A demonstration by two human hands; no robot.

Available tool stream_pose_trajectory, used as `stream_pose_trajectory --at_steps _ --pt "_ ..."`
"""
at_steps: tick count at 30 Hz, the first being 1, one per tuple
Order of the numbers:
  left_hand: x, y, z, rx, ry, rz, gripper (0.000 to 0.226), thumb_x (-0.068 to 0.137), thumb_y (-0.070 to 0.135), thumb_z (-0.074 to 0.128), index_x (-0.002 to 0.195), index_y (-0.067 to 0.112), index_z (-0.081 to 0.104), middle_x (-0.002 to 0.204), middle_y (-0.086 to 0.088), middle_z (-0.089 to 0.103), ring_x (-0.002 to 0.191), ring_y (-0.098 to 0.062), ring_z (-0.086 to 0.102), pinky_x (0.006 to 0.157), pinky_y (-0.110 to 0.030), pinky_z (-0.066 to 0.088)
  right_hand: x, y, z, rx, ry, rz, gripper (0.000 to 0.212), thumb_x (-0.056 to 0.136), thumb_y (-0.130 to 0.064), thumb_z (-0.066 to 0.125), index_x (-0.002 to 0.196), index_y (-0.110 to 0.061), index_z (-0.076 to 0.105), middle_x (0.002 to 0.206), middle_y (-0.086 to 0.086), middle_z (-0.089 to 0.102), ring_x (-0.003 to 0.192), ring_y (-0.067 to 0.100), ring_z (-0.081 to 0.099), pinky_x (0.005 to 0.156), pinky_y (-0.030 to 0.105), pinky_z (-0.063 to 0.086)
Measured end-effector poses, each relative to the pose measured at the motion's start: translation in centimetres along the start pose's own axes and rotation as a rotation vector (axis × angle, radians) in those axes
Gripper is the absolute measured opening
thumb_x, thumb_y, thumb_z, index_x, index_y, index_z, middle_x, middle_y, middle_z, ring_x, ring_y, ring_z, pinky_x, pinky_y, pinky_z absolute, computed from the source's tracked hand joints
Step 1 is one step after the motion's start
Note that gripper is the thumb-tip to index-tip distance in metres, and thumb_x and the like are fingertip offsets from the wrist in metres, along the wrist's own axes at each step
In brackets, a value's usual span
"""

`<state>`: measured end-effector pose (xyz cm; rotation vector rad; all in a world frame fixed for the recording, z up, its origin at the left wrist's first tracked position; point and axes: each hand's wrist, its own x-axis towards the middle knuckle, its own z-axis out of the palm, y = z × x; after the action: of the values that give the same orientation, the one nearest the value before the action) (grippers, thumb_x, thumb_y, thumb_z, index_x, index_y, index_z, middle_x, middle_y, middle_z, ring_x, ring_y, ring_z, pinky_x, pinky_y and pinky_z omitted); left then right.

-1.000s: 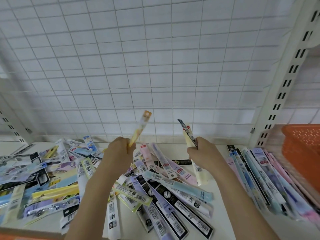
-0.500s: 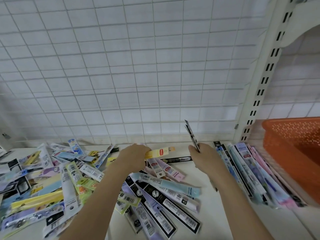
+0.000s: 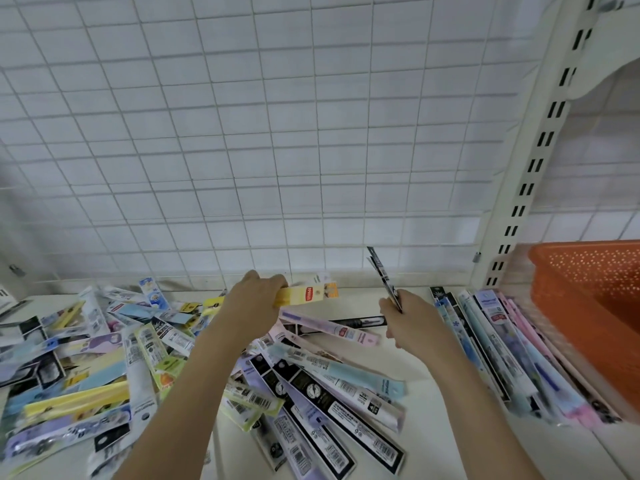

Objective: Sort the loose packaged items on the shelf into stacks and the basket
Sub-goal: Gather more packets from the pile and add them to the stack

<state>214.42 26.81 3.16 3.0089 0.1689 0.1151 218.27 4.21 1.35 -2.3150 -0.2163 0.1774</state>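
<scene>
Long, flat packaged items lie in a loose heap [image 3: 104, 358] across the left and middle of the white shelf [image 3: 433, 427]. My left hand [image 3: 254, 299] grips a yellow packet [image 3: 304, 295] that points right, level above the heap. My right hand [image 3: 412, 320] grips a thin dark packet [image 3: 382, 278] that stands tilted up and to the left. A neat stack of packets [image 3: 502, 348] lies along the right of the shelf. Beside it stands an orange basket [image 3: 588, 306].
A white wire grid [image 3: 277, 133] closes the back of the shelf. A slotted white upright [image 3: 526, 174] stands at the right, between the grid and the basket. Bare shelf shows between the heap and the stack.
My left hand has swung the yellow packet from upright to level, pointing right. My view has turned to the right, so the basket shows more. My right hand keeps its dark packet.
</scene>
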Motion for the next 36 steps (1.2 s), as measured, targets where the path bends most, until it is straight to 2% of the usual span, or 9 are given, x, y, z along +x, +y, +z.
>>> stream_pose_trajectory --at_steps 6,9,15,19,24,27,29,32,36 --pt "-0.2 -0.4 0.3 -0.157 0.001 -0.038 0.026 0.095 0.031 0.046 0.111 0.012 0.043 0.08 -0.003 0.056 0.069 -0.024 0.053 0.053 -0.028 0.035 0.3 0.2 0.3 -0.082 0.012 -0.019 0.032 0.098 -0.027 0.039 0.067 -0.017 0.038 0.068 0.0 0.05 0.061 0.013 0.046 0.052 0.025 0.031" --pt "-0.2 0.4 0.6 -0.073 -0.072 -0.005 0.044 0.082 0.052 0.058 0.108 0.018 0.046 0.084 0.003 0.055 0.075 -0.018 0.052 0.058 -0.026 0.038 0.4 0.4 0.3 -0.072 0.014 -0.009 0.032 0.097 -0.026 0.04 0.067 -0.015 0.039 0.065 0.0 0.046 0.059 0.013 0.043 0.051 0.026 0.03" --pt "1.0 2.0 2.5 -0.046 -0.22 0.086 0.018 0.083 0.034 0.059 0.097 0.024 0.061 0.083 0.007 0.057 0.08 -0.017 0.056 0.067 -0.027 0.043 0.5 1.3 -0.2 -0.034 0.034 0.026 0.031 0.096 -0.028 0.041 0.07 -0.011 0.041 0.065 0.002 0.046 0.061 0.017 0.045 0.054 0.028 0.032" --pt "1.7 2.3 2.7 0.017 -0.22 0.09 0.015 0.09 0.037 0.051 0.081 0.025 0.053 0.083 0.004 0.058 0.08 -0.017 0.056 0.07 -0.031 0.047 0.3 1.9 -0.6 -0.04 0.058 0.039 0.031 0.095 -0.027 0.042 0.069 -0.012 0.042 0.067 0.004 0.05 0.064 0.02 0.049 0.056 0.028 0.034" --pt "1.3 1.6 0.3 -0.012 -0.135 0.046 0.036 0.092 0.042 0.049 0.066 0.017 0.047 0.073 0.003 0.043 0.064 -0.014 0.046 0.067 -0.027 0.043 0.4 1.9 -0.9 -0.031 0.066 0.038 0.029 0.094 -0.025 0.042 0.071 -0.01 0.047 0.081 0.015 0.065 0.073 0.026 0.057 0.06 0.029 0.037" --pt "0.5 0.2 -1.4 -0.024 -0.009 0.002 0.042 0.094 0.035 0.048 0.057 0.02 0.035 0.068 0.003 0.033 0.059 -0.014 0.041 0.056 -0.023 0.033 0.8 0.9 -0.5 -0.11 0.025 -0.02 0.034 0.094 -0.023 0.043 0.06 -0.015 0.04 0.064 0.006 0.054 0.061 0.019 0.047 0.054 0.028 0.033" --pt "-0.3 -1.1 -2.1 -0.078 0.059 -0.076 0.032 0.095 0.026 0.046 0.064 0.018 0.038 0.068 0.002 0.04 0.066 -0.021 0.047 0.053 -0.024 0.031 1.3 -0.1 0.3 -0.209 -0.02 -0.055 0.039 0.093 -0.021 0.043 0.056 -0.017 0.033 0.055 0.0 0.04 0.052 0.013 0.037 0.047 0.026 0.024" --pt "-1.6 -3.2 -3.0 -0.201 0.163 -0.185 0.012 0.094 0.017 0.043 0.085 0.009 0.046 0.072 -0.007 0.058 0.065 -0.027 0.054 0.056 -0.033 0.04 2.5 -1.1 1.9 -0.25 -0.077 -0.074 0.033 0.09 -0.019 0.046 0.058 -0.017 0.038 0.059 -0.001 0.042 0.056 0.015 0.043 0.046 0.025 0.025" --pt "-3.6 -4.7 -4.2 -0.28 0.301 -0.256 0.007 0.093 0.014 0.044 0.096 0.009 0.048 0.083 -0.015 0.067 0.073 -0.034 0.061 0.064 -0.042 0.048 3.4 -2.6 3.6 -0.305 -0.2 -0.133 0.007 0.082 -0.019 0.062 0.086 -0.014 0.058 0.075 -0.005 0.051 0.071 0.018 0.052 0.054 0.025 0.037"
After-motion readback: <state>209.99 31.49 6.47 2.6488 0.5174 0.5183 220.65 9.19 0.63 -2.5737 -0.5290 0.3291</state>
